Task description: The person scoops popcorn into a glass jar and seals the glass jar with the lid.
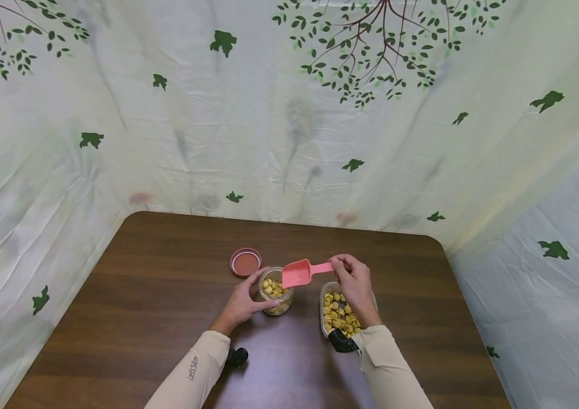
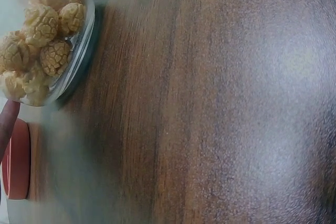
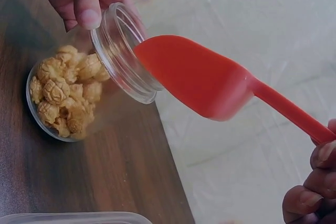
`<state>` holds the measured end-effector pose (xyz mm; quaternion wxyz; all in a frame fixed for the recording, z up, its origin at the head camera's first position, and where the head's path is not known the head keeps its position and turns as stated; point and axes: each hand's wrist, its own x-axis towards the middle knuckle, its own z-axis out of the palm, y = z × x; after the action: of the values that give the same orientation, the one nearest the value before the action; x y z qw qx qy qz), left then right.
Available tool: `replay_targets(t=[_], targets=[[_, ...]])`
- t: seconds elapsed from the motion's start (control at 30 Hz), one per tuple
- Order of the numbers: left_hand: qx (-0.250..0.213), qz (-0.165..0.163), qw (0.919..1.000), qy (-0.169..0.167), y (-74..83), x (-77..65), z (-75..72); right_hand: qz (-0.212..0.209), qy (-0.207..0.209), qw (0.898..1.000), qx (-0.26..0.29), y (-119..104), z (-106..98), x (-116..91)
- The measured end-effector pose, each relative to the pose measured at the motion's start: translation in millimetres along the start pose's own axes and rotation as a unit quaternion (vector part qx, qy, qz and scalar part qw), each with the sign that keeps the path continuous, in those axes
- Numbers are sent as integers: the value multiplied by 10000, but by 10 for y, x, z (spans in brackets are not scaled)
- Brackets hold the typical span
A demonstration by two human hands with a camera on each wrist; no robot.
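A clear jar [image 1: 282,307] partly filled with popcorn [image 3: 65,93] stands on the table, and my left hand [image 1: 246,301] grips it round the side near its mouth. In my right hand [image 1: 354,284] is the handle of a red scoop [image 3: 194,77]. The scoop's tip reaches over the jar's rim, its bowl tilted toward the opening. Below my right forearm sits a clear plastic container [image 1: 323,309] with more popcorn, partly hidden by that hand and wrist. The left wrist view catches the jar's base [image 2: 79,66] and one fingertip against it.
A red jar lid [image 1: 246,263] lies on the table just behind and left of the jar. The brown wooden table [image 1: 166,295] ends at a printed cloth [image 1: 269,142] with leaf patterns, which hangs at the back and both sides.
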<state>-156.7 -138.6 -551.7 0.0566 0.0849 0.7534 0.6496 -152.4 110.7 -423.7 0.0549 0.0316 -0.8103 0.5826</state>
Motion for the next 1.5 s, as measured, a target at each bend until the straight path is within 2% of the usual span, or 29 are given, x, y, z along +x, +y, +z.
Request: replay_targets(t=[0.17, 0.33, 0.53, 0.7, 1.03, 1.13, 1.17, 1.23, 1.33, 1.4, 1.47, 1.5], targets=[[-34, 35, 10000, -38, 50, -12, -2, 88, -52, 9999, 93, 22, -3, 6], [59, -17, 10000, -6, -54, 18, -10, 248, -153, 9993, 242, 86, -7, 26], [460, 139, 9988, 50, -81, 22, -27, 464, -197, 9977, 463, 362, 0, 108], [847, 219, 9961, 67, -40, 18, -52, 330, -83, 9981, 511, 476, 7, 118], [948, 650, 9933, 128, 77, 74, -67, 224, 234, 9972, 680, 505, -87, 135], [910, 664, 9934, 192, 139, 91, -63, 176, 293, 9966, 743, 497, -134, 142], [889, 729, 9932, 207, 157, 99, -61, 202, 304, 9964, 771, 487, -151, 143], [880, 850, 9923, 209, 299, 79, -51, 266, 344, 9963, 743, 403, -188, 121], [940, 1069, 9895, 231, 352, 104, -37, 313, 435, 9959, 724, 418, -239, 120], [1016, 1095, 9885, 230, 390, 119, -25, 342, 518, 9955, 718, 437, -276, 124], [1114, 1148, 9868, 263, 314, 164, -17, 309, 607, 9947, 775, 533, -313, 152], [1128, 1193, 9861, 267, 329, 167, -10, 318, 640, 9942, 802, 536, -334, 154]])
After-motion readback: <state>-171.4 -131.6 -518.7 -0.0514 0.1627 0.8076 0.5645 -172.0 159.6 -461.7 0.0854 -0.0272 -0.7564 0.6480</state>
